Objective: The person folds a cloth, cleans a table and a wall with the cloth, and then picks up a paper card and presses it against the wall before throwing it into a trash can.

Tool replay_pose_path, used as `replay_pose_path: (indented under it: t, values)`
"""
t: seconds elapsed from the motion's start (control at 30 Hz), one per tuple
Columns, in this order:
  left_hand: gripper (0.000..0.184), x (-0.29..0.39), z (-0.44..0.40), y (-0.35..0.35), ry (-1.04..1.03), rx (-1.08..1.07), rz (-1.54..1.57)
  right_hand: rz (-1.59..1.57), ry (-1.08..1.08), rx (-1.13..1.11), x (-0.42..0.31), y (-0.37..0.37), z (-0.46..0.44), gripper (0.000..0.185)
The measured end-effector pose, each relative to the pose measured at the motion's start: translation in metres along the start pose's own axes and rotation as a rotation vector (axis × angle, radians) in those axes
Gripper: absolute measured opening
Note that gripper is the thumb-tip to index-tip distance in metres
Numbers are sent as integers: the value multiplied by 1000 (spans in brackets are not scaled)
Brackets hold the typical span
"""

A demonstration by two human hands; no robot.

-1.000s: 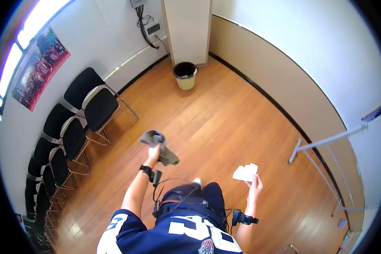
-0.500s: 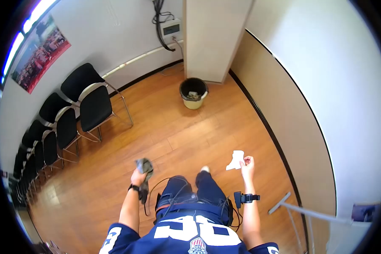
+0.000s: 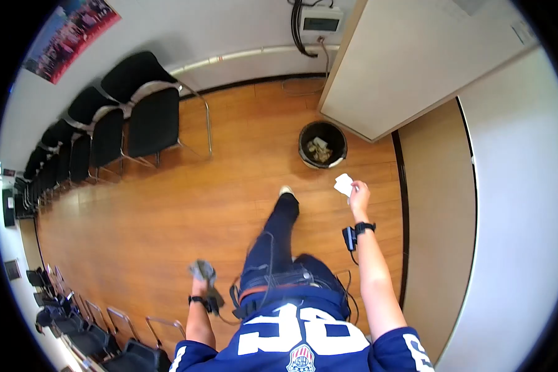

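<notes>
White paper [image 3: 343,184] is pinched in the fingers of my right hand [image 3: 359,197], which reaches forward just below and right of a bin. The bin [image 3: 338,162] has a dark lining, a pale outside and crumpled scraps inside. Low at the left, my left hand [image 3: 199,286] is closed round a grey-brown cloth [image 3: 203,270] that hangs down beside my wrist. Both wrists wear black straps with small devices.
Black chairs [image 3: 154,121] line the wall at the left, with more chairs [image 3: 96,341] at the lower left. A white panel [image 3: 409,68] stands right behind the bin. Wooden floor [image 3: 167,211] lies around my legs. Cables hang on the far wall.
The bin and the panel are nearer and larger in view. My right hand has moved forward with the paper, close to the bin. My left hand sits lower, still holding the cloth.
</notes>
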State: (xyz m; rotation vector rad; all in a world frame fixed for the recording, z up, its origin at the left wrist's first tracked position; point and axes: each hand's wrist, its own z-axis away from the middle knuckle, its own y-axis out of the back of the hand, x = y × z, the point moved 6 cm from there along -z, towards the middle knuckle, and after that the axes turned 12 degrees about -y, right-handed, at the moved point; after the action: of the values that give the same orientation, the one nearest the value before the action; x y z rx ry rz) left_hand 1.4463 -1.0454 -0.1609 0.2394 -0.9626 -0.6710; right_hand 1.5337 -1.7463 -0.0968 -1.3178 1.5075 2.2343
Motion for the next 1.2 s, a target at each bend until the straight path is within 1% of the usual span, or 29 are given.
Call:
replay_pose_path:
  t: [0.03,0.07,0.1,0.17,0.2,0.23,0.27,0.33,0.37,0.4,0.47,0.5,0.53,0.57,0.6,0.63,0.67,0.7,0.73,0.8,0.87,0.93,0.97,1.0,1.03,1.07,1.13,1.17,1.2]
  values:
    - [54,24,-12,-14,-2,3,163,87,8,-32,0,-6,-9,13]
    - [50,55,-27,-18,50,62,-18,151,37,-53,-8,-18,-29,15]
    - [51,141,-44,-27,33,75,137,163,-22,-70,-12,-28,-49,18]
    - [45,190,-100,-46,-286,123,123,187,-66,-118,-24,-45,-84,19]
    - [45,219,-119,-56,-180,47,175,206,-95,-147,-29,-47,-95,20]
    - [44,259,-132,-58,-205,34,3,224,-110,-208,-42,-51,-105,21]
    - [44,303,-139,-61,-233,26,-166,241,-80,-274,-43,-60,-119,22]
    - [43,402,-138,-66,-289,69,-125,273,2,-416,-39,-90,-151,25]
    - [43,424,-130,-70,-300,95,-108,344,106,-502,-29,-106,-159,26]
    - [42,422,-122,-78,-255,128,-9,506,107,-615,-26,-116,-164,29]
    - [42,406,-100,-106,-157,225,189,541,78,-780,-26,-131,-181,32]
    - [42,375,-83,-125,0,231,206,534,100,-852,-14,-141,-191,34]
    - [41,365,-61,-141,59,278,246,505,104,-865,-17,-142,-198,28]
    - [38,352,-36,-158,277,161,156,492,158,-917,-17,-148,-205,24]
    - [37,316,-9,-184,186,343,228,474,212,-954,-16,-154,-215,20]
    - [41,305,20,-207,347,306,390,462,303,-977,-16,-154,-220,16]
    - [46,268,53,-231,318,461,382,512,301,-988,-14,-153,-224,17]
    - [48,264,82,-248,419,546,446,569,300,-995,-9,-148,-229,18]
    - [43,280,104,-256,478,599,400,630,309,-1002,-5,-143,-235,20]
    - [36,275,130,-301,414,658,458,704,393,-1020,13,-131,-262,22]
    - [38,323,151,-302,595,635,507,806,466,-1036,31,-128,-270,28]
    - [34,324,176,-334,534,856,558,857,625,-1127,32,-127,-265,32]
    - [34,327,184,-354,587,915,537,820,616,-1141,28,-131,-262,32]
    - [36,326,191,-373,496,1070,477,791,692,-1182,9,-133,-244,31]
    - [37,335,199,-391,592,1016,467,869,780,-1215,8,-148,-235,28]
    - [38,344,205,-404,682,960,471,833,952,-1227,-1,-162,-219,26]
    - [38,343,240,-447,617,1221,409,1006,917,-1335,1,-204,-181,23]
    - [40,340,259,-475,814,1189,491,1152,993,-1370,-24,-207,-139,24]
    - [40,343,279,-491,870,1235,566,1120,1034,-1425,-51,-204,-87,29]
